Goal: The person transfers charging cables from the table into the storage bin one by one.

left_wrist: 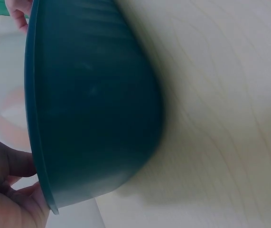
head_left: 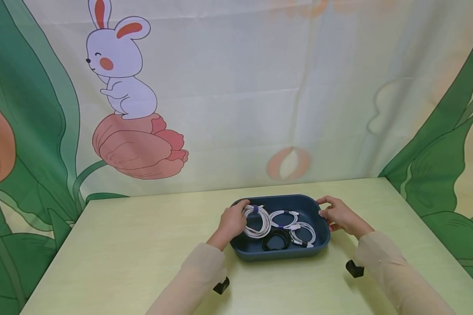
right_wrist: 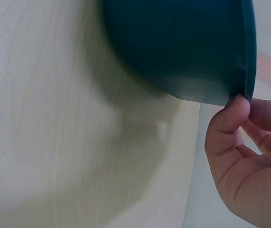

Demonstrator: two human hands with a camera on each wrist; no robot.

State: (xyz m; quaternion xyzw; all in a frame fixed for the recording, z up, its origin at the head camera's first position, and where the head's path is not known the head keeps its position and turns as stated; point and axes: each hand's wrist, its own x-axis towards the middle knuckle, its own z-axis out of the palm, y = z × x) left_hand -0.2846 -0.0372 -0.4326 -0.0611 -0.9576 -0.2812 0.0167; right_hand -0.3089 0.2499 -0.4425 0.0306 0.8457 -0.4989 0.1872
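A dark blue plastic bin (head_left: 281, 255) holds several coiled cables. My left hand (head_left: 233, 220) grips its left rim, and the left wrist view shows the thumb and fingers (left_wrist: 22, 164) at the edge. On the opposite end, my right hand (head_left: 342, 216) pinches the rim between thumb and fingers, seen closely in the right wrist view. A thick white cable coil (head_left: 266, 223) with a blue tie lies at the left inside. Two thinner white coils are to its right, and a black cable coil (head_left: 266, 241) sits near the front wall. Whether the bin's base touches the table cannot be told.
The pale wood-grain table (head_left: 142, 253) extends to both sides and in front of the bin. Behind it hangs a printed curtain (head_left: 228, 109) with a rabbit and flowers. A small black piece (head_left: 354, 268) shows by the right sleeve, another by the left.
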